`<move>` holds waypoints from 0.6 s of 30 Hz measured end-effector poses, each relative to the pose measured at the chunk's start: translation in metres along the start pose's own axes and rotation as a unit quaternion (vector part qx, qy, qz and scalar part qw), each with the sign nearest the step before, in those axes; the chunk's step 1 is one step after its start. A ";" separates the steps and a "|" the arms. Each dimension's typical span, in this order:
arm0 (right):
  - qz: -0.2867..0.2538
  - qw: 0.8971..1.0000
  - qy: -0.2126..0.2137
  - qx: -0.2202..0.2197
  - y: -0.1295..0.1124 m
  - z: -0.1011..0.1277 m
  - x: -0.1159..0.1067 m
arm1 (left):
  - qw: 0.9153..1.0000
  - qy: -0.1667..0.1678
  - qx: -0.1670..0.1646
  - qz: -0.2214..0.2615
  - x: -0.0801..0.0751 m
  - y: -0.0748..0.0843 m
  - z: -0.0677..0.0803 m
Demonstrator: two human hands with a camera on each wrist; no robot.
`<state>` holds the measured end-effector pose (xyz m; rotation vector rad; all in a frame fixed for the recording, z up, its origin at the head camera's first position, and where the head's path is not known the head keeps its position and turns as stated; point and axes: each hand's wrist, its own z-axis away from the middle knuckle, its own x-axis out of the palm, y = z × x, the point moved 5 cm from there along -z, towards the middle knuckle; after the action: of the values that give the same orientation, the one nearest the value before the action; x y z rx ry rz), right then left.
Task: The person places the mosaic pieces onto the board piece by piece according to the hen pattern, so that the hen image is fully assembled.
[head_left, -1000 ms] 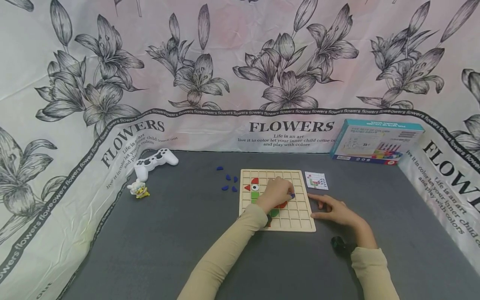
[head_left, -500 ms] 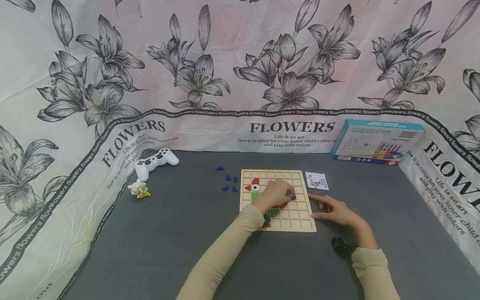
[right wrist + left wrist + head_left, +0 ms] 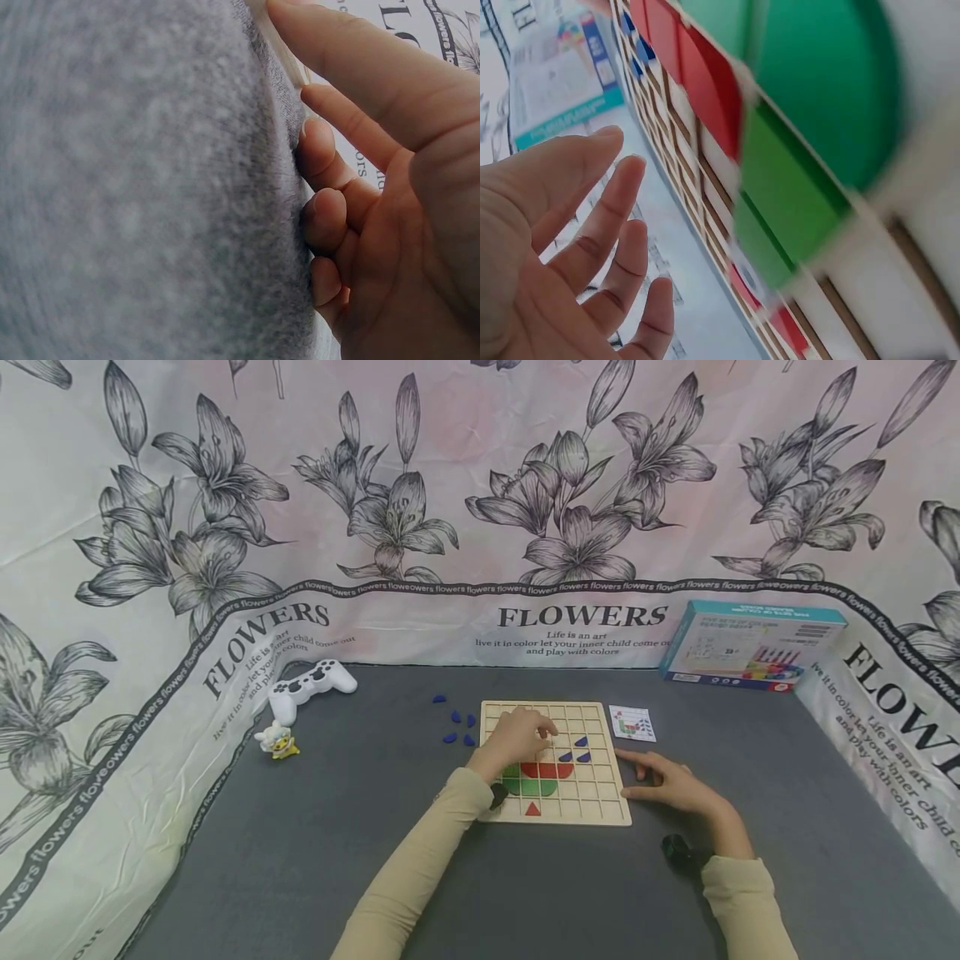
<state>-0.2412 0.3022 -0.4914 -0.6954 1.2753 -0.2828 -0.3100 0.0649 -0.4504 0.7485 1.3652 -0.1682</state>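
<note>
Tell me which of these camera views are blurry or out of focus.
Head view: sharp and evenly lit, edges bowed by the wide lens. Left wrist view: the puzzle board and its green pieces are smeared, the left hand clearer. Right wrist view: the grey mat is a soft blur, the right hand fairly sharp.

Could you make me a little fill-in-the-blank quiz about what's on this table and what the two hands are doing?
1. The wooden grid board lies on a ______ table cover.
2. The white game controller sits near the table's far ______ corner.
3. The right hand rests on the table just ______ of the board.
4. The left hand is over the board, and the loose pieces beside the board are ______.

Missing words: grey; left; right; blue
</note>
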 end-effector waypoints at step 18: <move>0.006 1.000 0.006 -0.012 -0.001 0.001 0.000 | 0.986 0.116 -0.099 0.071 -0.033 -0.097 0.037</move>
<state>-0.2402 0.3013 -0.4907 -0.7072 1.2951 -0.2622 -0.3382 -0.0402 -0.4563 0.7094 1.5166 0.1714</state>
